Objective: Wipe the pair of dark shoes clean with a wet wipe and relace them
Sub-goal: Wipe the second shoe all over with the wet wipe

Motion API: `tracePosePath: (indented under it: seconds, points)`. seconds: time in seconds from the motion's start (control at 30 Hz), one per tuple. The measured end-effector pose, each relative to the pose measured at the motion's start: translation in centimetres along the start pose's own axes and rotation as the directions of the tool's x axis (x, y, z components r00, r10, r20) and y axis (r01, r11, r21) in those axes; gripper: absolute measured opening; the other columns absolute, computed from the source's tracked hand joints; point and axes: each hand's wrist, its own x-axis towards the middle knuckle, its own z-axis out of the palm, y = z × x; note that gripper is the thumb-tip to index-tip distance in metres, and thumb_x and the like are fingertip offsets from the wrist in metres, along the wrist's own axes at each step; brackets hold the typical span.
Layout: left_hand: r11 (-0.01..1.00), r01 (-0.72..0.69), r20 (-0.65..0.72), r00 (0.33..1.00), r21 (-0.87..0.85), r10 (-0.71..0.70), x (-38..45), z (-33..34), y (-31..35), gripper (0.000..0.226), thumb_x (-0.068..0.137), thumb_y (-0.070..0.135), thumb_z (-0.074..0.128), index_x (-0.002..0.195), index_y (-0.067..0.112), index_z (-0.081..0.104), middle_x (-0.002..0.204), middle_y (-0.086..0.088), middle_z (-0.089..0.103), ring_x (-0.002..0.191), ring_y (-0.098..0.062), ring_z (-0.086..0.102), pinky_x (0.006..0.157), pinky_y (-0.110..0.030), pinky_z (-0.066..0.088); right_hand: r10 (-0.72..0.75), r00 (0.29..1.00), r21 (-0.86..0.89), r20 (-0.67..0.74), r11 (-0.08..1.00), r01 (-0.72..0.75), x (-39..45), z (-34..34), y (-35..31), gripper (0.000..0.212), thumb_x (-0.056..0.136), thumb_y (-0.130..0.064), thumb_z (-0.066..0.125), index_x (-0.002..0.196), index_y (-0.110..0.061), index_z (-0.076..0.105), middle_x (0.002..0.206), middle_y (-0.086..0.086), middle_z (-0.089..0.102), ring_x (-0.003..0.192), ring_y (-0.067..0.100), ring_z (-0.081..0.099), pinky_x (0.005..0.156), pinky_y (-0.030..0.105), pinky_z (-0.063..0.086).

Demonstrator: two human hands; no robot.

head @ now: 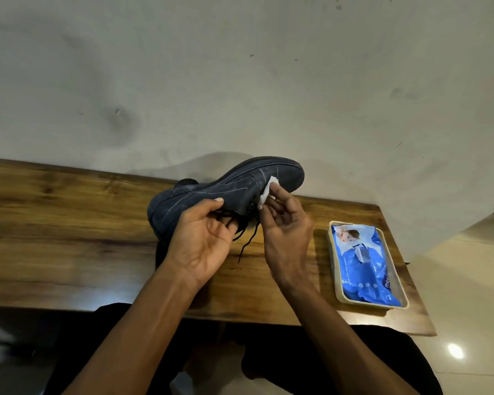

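Shoe (228, 189): dark blue, pale stitch lines, scuffed grey, black laces (247, 238) dangling loose; held on its side above the table (69, 223). Left hand (203, 240) grips its collar, thumb on the upper, fingers curled inside. Right hand (283, 223) pinches a white wipe (268, 189) against the upper; second shoe (187, 182) barely visible behind.

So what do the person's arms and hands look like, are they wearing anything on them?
Both forearms are bare, with no sleeves, gloves or watch in view. The left hand shows no jewellery. The right hand seems to have a ring on one finger, though it is too small to be sure.
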Motion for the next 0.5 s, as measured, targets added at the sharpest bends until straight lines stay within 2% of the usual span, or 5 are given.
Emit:
tracePosePath:
  seconds: [0.13, 0.27, 0.33, 0.4, 0.5]
  points:
    - [1.000, 0.021, -0.008, 1.000, -0.021, -0.021, -0.5, 0.2, 0.0, 0.035, 0.093, 0.008, 0.050, 0.125, -0.002, 0.059, 0.122, -0.018, 0.070, 0.116, -0.027, 0.067, 0.103, -0.033, 0.049, -0.306, 0.948, -0.247, 0.090, 0.915, 0.319, 0.4, -0.7, -0.3, 0.031, 0.092, 0.002, 0.071, 0.122, -0.008, 0.072, 0.128, 0.002, 0.065, 0.117, 0.015, 0.065, 0.093, 0.030, 0.058]
    - [0.997, 0.060, 0.055, 0.997, 0.039, -0.062, -0.7, 0.0, 0.2, 0.051, 0.101, 0.038, 0.045, 0.136, 0.002, 0.054, 0.131, -0.017, 0.065, 0.125, -0.028, 0.061, 0.112, -0.035, 0.040, -0.462, 0.859, -0.394, 0.222, 0.763, 0.512, 1.1, -1.4, -0.1, 0.026, 0.092, -0.001, 0.071, 0.119, -0.004, 0.073, 0.121, 0.007, 0.068, 0.113, 0.015, 0.064, 0.095, 0.028, 0.055]
    - [0.993, 0.071, 0.060, 0.995, 0.093, -0.077, -0.7, -0.2, 0.3, 0.058, 0.098, 0.047, 0.048, 0.137, 0.005, 0.054, 0.132, -0.016, 0.064, 0.126, -0.028, 0.060, 0.115, -0.037, 0.037, -0.487, 0.828, -0.475, 0.277, 0.680, 0.558, 2.0, -1.7, 0.0, 0.028, 0.096, -0.010, 0.066, 0.123, -0.006, 0.072, 0.122, 0.010, 0.066, 0.113, 0.020, 0.061, 0.095, 0.025, 0.050]
    - [0.990, 0.066, 0.065, 0.995, 0.122, -0.075, -0.8, -0.2, 0.3, 0.055, 0.093, 0.038, 0.057, 0.136, 0.005, 0.055, 0.133, -0.015, 0.064, 0.125, -0.028, 0.060, 0.115, -0.038, 0.037, -0.487, 0.828, -0.543, 0.279, 0.631, 0.554, 3.2, -2.3, 0.0, 0.031, 0.098, -0.014, 0.063, 0.127, -0.008, 0.070, 0.123, 0.013, 0.064, 0.110, 0.023, 0.058, 0.094, 0.023, 0.047]
    - [0.979, 0.068, 0.091, 0.992, 0.192, -0.087, -1.2, 0.1, -0.2, 0.049, 0.085, 0.020, 0.060, 0.132, 0.004, 0.058, 0.129, -0.013, 0.067, 0.122, -0.023, 0.062, 0.106, -0.031, 0.047, -0.483, 0.857, -0.630, 0.181, 0.612, 0.478, 5.0, -3.3, 0.0, 0.032, 0.097, -0.009, 0.063, 0.129, -0.008, 0.070, 0.120, 0.015, 0.062, 0.109, 0.028, 0.059, 0.096, 0.017, 0.044]
